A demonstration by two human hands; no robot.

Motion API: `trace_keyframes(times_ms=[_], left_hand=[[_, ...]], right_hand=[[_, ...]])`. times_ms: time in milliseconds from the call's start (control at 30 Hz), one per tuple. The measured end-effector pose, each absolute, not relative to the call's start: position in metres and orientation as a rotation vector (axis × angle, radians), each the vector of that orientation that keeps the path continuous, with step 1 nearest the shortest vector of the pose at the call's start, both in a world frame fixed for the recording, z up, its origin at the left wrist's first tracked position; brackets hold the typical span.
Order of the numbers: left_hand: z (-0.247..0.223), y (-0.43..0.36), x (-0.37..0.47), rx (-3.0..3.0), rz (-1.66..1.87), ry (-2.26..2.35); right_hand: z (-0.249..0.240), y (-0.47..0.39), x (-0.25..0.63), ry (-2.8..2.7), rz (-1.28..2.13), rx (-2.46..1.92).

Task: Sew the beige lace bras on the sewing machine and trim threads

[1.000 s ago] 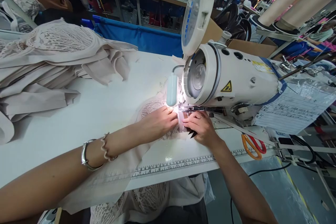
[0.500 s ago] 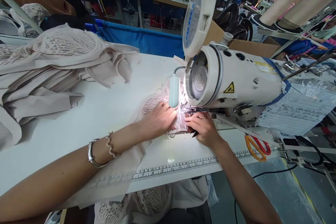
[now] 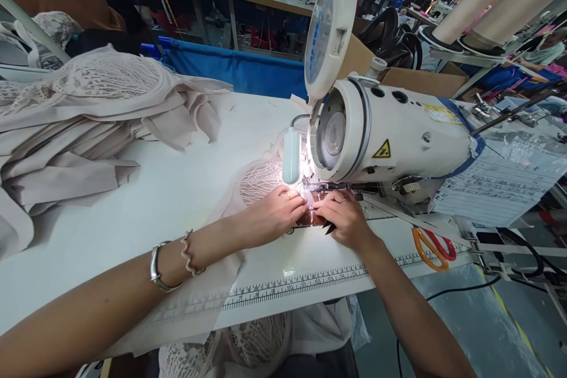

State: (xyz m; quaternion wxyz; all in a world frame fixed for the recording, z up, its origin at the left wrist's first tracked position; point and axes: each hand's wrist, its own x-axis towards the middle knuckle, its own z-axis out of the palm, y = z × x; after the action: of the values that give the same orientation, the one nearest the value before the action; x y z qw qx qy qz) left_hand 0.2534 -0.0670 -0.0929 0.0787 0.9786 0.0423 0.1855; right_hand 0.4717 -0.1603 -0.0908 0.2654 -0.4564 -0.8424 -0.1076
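My left hand (image 3: 280,212) is closed on the edge of a pale pink-beige lace garment (image 3: 261,180), which looks like a bra, its fingertips beside the needle area. The sheer fabric trails left under my forearm and over the table's front edge. Opposite it, my right hand (image 3: 343,218) has bent fingers, their tips at the brightly lit fabric edge. Two dark pointed tips, like thread snips (image 3: 329,228), stick out below its palm. Both hands are in front of the white sewing machine (image 3: 394,130), whose presser foot is mostly hidden. A pale lamp (image 3: 291,156) hangs above my left fingers.
A heap of beige lace garments (image 3: 110,106) covers the table's left side. Orange-handled scissors (image 3: 429,250) and a red handle (image 3: 444,245) lie at right. A printed ruler (image 3: 287,284) runs along the front edge. More lace cups (image 3: 257,339) rest on my lap.
My left hand has shifted slightly right and its fingertips are now nearer my right fingers. Less lace shows between the hands. My right hand stays nearly in place.
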Motion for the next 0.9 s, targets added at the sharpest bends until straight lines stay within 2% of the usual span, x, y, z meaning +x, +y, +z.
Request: trace_keyframes(times_ms=[600, 900], left_hand=[[-0.086, -0.044, 0.253, 3.030, 0.489, 0.261], [-0.090, -0.035, 0.254, 2.877, 0.383, 0.488]], right_hand=[[-0.098, -0.157, 0.473, -2.299, -0.206, -1.424], [-0.104, -0.157, 0.474, -2.270, -0.222, -1.340]])
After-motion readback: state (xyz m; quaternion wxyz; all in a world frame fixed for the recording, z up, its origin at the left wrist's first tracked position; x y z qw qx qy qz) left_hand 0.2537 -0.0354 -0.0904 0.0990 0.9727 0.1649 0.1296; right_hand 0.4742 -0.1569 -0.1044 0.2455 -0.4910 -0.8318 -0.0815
